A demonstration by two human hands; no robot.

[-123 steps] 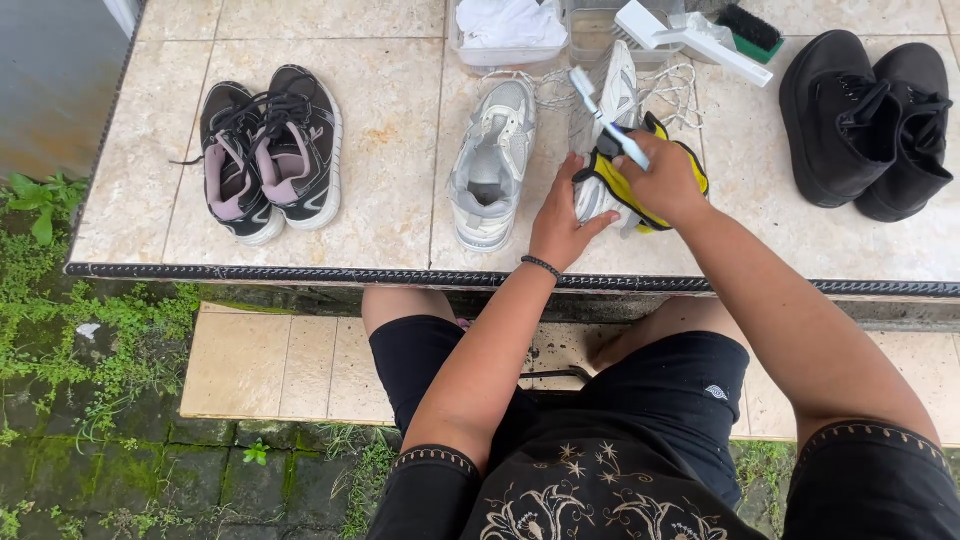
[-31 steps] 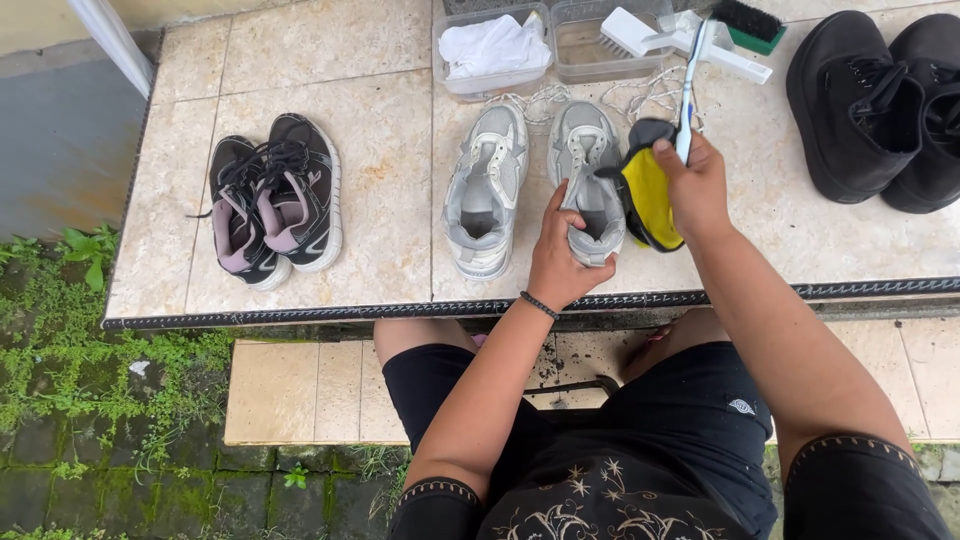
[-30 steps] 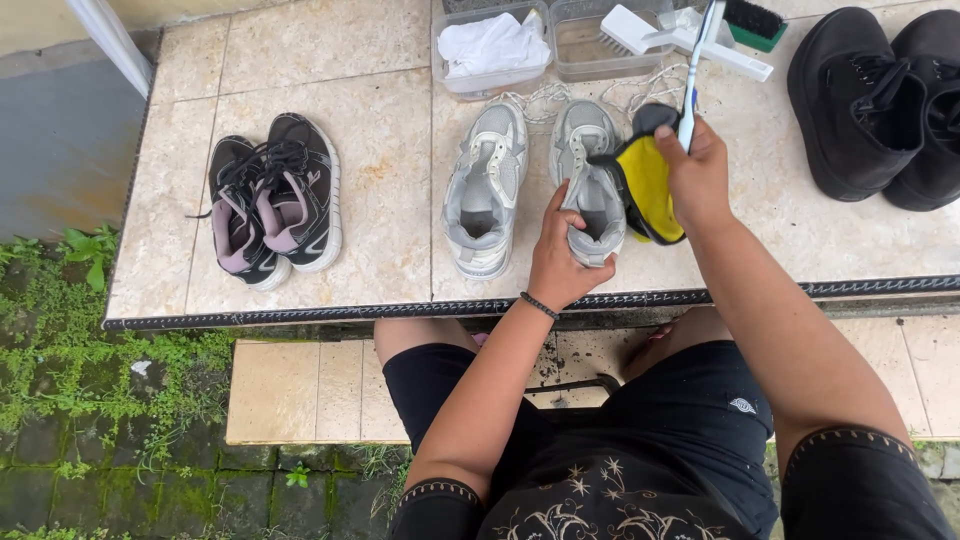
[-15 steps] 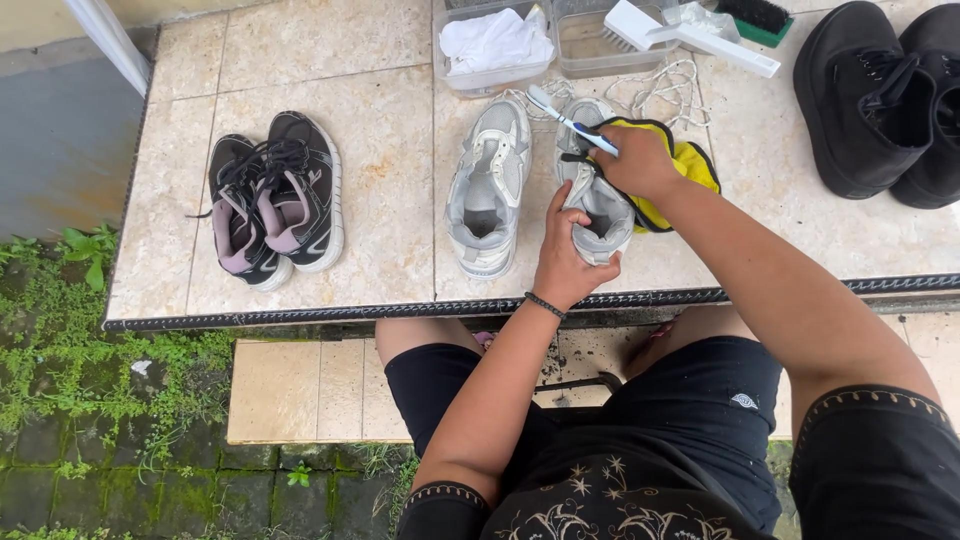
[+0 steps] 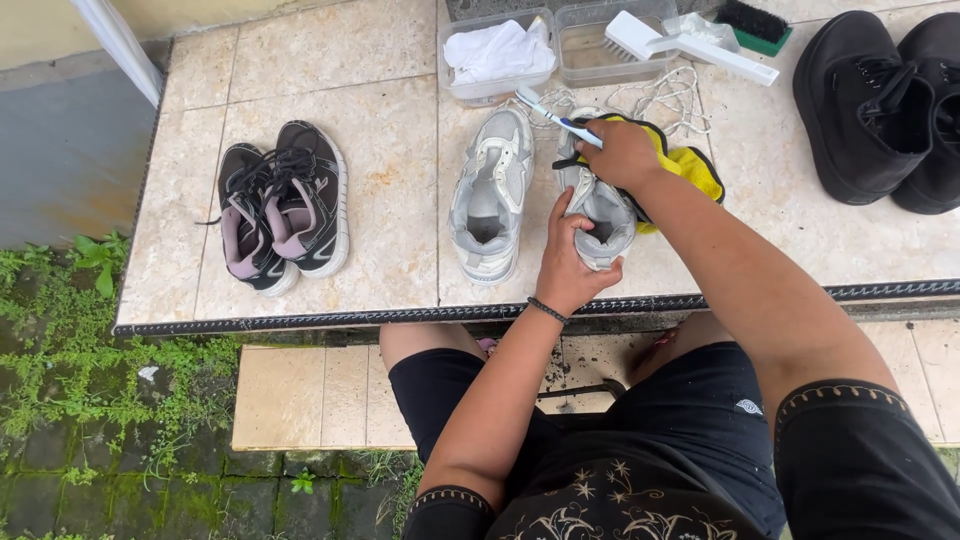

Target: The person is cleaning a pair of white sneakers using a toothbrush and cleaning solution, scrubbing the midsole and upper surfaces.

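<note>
Right now the left hand (image 5: 572,262) is clamped around the heel of a grey sneaker (image 5: 598,200), fingers wrapped over the back rim, pinning it to the tiled worktop (image 5: 340,60). The right hand (image 5: 622,152) is closed around a toothbrush (image 5: 556,113) and a yellow cloth (image 5: 695,168), with the brush head poking out past the toe of the shoe, toward the person's left. Scrubbing well here likely means keeping the heel grip firm so the shoe does not slide, and working the bristles in short strokes along the toe and lace area, which sit right under the right hand. Loose white laces (image 5: 668,95) lie just beyond that hand and could snag the brush, so they are best kept out of the stroke. The matching sneaker (image 5: 492,195) rests just beside the left hand, on its outer side, touching nothing being worked. Farther out on that side stands a black and pink pair (image 5: 280,205). Beyond the right hand are two clear tubs (image 5: 560,45), one holding a white rag (image 5: 497,50), and a white scrub brush (image 5: 680,42).
</note>
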